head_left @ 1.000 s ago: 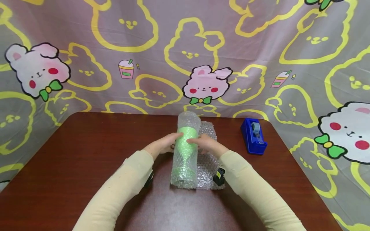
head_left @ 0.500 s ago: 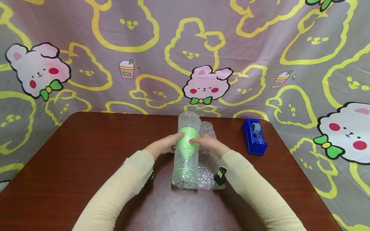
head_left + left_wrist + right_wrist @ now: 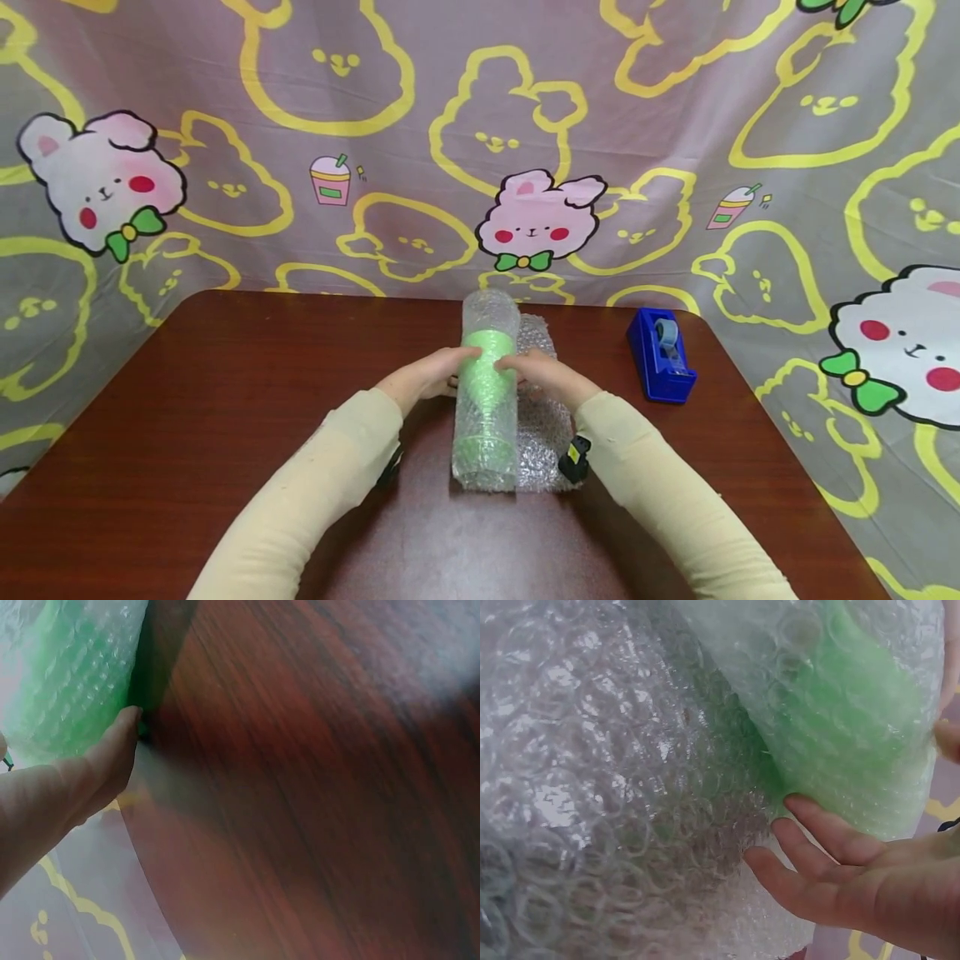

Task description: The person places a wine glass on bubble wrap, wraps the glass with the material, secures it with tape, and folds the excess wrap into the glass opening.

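A green object wrapped in bubble wrap (image 3: 486, 421) lies as a long roll at the middle of the table; its kind is blurred by the layers. From its right side a flat sheet of bubble wrap (image 3: 546, 437) spreads on the tabletop. My left hand (image 3: 438, 372) grips the roll's left side, thumb on top, fingers mostly hidden. On the other side my right hand (image 3: 546, 373) holds it, thumb on top. In the right wrist view, the right hand's fingers (image 3: 810, 889) reach along the roll's side over the flat sheet.
A blue tape dispenser (image 3: 662, 357) with a roll of clear tape stands at the right of the brown table (image 3: 225, 433). Behind the table's far edge hangs a patterned curtain (image 3: 420, 150). Dark wrist cameras sit at both cuffs.
Both hands have rolled the wrapped object slightly to the right. Less of the flat bubble wrap sheet shows beside it. The tape dispenser stays in place.
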Tool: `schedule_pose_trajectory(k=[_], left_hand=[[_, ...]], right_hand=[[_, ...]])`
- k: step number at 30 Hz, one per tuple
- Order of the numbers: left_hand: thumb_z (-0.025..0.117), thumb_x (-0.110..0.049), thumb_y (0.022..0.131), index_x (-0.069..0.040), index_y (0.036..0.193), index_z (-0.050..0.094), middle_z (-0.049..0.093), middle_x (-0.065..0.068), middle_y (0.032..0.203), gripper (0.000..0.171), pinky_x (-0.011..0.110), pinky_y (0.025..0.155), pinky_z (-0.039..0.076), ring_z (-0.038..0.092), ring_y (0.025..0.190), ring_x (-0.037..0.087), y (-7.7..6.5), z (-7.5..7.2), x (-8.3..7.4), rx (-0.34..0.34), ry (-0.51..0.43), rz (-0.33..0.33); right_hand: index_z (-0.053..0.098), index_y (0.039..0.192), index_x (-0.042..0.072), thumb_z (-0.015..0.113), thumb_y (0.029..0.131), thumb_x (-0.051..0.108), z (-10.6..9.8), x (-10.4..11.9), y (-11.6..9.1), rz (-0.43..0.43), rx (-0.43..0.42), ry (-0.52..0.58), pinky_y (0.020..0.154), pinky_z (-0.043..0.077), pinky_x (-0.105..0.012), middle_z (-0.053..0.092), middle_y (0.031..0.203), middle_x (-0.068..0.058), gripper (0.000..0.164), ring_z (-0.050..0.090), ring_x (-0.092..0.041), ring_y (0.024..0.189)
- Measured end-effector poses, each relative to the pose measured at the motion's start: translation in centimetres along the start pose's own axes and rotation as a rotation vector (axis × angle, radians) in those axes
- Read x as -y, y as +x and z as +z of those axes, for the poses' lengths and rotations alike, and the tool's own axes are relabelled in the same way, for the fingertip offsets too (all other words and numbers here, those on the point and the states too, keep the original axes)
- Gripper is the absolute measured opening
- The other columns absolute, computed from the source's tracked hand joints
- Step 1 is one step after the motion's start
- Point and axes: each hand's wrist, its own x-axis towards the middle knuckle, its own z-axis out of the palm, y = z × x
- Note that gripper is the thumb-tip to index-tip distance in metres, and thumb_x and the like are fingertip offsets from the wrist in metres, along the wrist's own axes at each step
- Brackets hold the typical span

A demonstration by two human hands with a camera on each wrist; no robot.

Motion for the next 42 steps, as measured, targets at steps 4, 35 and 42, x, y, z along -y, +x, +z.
schedule_pose_trajectory(k=[4, 35, 42], left_hand=[[0.044, -0.036, 0.095, -0.001, 0.144, 0.024, 0.027, 0.018, 0.149, 0.064, 0.048, 0.107, 0.036, 0.038, 0.129, 0.035, 0.00, 0.32, -0.20, -0.004, 0.017, 0.020], [0.044, -0.046, 0.094, -0.003, 0.147, 0.016, 0.025, 0.018, 0.150, 0.074, 0.049, 0.102, 0.041, 0.040, 0.127, 0.038, -0.50, 0.39, -0.10, 0.018, 0.091, -0.002], [0.038, -0.051, 0.095, -0.009, 0.147, 0.021, 0.028, 0.016, 0.149, 0.070, 0.048, 0.101, 0.042, 0.042, 0.126, 0.036, -0.42, 0.49, -0.07, 0.023, 0.130, -0.001]], right_hand=[[0.024, 0.144, 0.000, 0.058, 0.085, 0.052, 0.17, -0.05, -0.13, -0.005, 0.003, -0.012, 0.106, 0.035, -0.054, 0.028, 0.149, -0.019, 0.086, 0.036, -0.036, 0.134], [0.026, 0.143, -0.001, 0.054, 0.090, 0.045, -0.14, -0.45, -0.19, -0.038, 0.085, 0.041, 0.105, 0.032, -0.060, 0.008, 0.155, -0.018, 0.075, 0.024, -0.040, 0.138], [0.031, 0.138, -0.003, 0.054, 0.092, 0.040, -0.09, -0.35, -0.22, -0.045, 0.086, 0.058, 0.105, 0.033, -0.059, 0.019, 0.150, -0.020, 0.067, 0.030, -0.038, 0.134]])
